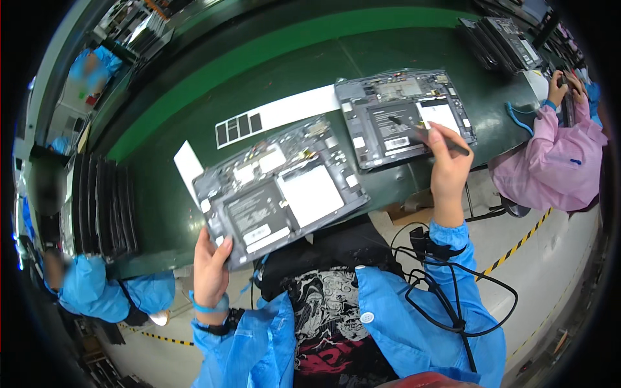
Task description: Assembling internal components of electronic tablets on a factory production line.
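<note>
My left hand [212, 268] grips the near left corner of an opened laptop base [255, 194], thumb on top and fingers beneath. The base is tilted, its front edge past the table's edge; a black battery and a white panel show inside. To its right, a second opened laptop base [359, 139] lies on the green table [401, 184]. Above this one, my right hand [451, 161] pinches dark slim tweezers [460, 148] between thumb and fingers. They point left across the battery and white panel; whether the tip touches is unclear.
A white strip with dark rectangles [238, 129] lies behind the bases, and a white sheet [188, 165] at the left. Dark laptop parts stand stacked at left [103, 207] and far right [501, 45]. Black cables [456, 317] hang by my right arm. A pink-sleeved person [550, 158] works at right.
</note>
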### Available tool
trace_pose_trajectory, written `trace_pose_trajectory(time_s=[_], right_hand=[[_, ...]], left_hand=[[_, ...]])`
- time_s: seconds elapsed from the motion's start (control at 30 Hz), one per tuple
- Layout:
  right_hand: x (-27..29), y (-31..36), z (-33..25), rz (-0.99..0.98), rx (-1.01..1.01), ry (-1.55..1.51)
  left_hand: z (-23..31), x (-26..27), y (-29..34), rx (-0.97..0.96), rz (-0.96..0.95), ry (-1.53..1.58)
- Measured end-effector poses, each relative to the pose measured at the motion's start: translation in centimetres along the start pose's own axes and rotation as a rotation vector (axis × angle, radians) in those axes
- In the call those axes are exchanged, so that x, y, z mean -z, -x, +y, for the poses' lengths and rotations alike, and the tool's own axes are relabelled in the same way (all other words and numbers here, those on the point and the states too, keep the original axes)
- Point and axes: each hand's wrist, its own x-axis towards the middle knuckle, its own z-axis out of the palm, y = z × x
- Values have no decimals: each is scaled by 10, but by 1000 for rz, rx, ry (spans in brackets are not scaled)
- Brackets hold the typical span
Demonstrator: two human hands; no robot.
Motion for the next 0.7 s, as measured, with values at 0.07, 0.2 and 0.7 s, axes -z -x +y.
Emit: trace_pose_trajectory(time_s=[0.07, 0.2, 0.7], right_hand=[[-2, -3, -4, -2, -14, -142], [-6, -10, -5, -98, -96, -200], [-138, -16, -16, -598, -397, -52]], left_hand=[[9, 4, -9, 79, -58, -373], [17, 0, -28, -227, -69, -947], [35, 63, -70, -649, -68, -1563]])
